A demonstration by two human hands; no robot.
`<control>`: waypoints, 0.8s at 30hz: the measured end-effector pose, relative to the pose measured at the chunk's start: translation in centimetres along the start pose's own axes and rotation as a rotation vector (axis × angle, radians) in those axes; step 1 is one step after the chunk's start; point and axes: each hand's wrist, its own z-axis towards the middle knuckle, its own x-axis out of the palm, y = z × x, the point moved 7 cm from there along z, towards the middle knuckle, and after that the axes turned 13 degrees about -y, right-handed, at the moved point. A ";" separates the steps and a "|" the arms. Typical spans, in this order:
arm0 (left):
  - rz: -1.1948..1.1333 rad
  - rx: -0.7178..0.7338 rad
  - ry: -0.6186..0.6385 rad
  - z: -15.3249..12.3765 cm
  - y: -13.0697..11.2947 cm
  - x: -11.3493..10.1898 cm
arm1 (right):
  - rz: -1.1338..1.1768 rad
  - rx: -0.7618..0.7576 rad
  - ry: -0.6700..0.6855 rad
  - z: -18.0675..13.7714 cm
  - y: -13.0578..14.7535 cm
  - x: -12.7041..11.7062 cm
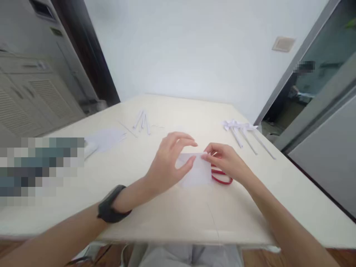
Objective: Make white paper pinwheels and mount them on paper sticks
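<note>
A small white sheet of paper [198,173] lies on the cream table [178,207] in front of me. My left hand [169,161] curls over its left edge, thumb and fingers pinching the top of the paper. My right hand [226,159] pinches the same top edge from the right. Red-handled scissors [221,177] lie under my right hand, partly hidden by it and by the paper. A dark watch sits on my left wrist.
Several rolled white paper sticks [142,120] lie at the back centre. Paper pinwheels on sticks [244,133] lie at the back right. Flat white sheets [104,140] rest at the left. The table's right edge runs beside a glass door.
</note>
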 end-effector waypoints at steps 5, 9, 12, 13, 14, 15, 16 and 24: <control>-0.054 -0.093 0.136 -0.9 0.6 1.8 | -0.014 -0.073 -0.030 -0.7 1.6 0.3; -0.196 -0.329 0.202 -0.8 1.8 2.0 | 0.026 -0.053 -0.050 -0.9 1.8 0.4; -0.315 -0.462 0.209 -0.7 2.5 2.0 | 0.061 -0.033 -0.060 -0.8 1.9 0.0; -0.340 -0.491 0.206 -0.7 2.7 2.1 | 0.079 -0.025 -0.063 -0.8 2.0 -0.1; -0.358 -0.510 0.204 -0.7 2.9 2.1 | 0.102 -0.018 -0.065 -0.7 2.0 -0.2; -0.368 -0.519 0.204 -0.8 3.0 2.1 | 0.125 -0.011 -0.066 -0.7 1.9 -0.3; -0.370 -0.520 0.205 -0.8 3.0 2.1 | 0.146 -0.005 -0.066 -0.6 1.9 -0.3; -0.263 -0.443 0.194 -0.8 2.5 2.0 | 0.158 -0.014 -0.081 -0.7 1.7 0.0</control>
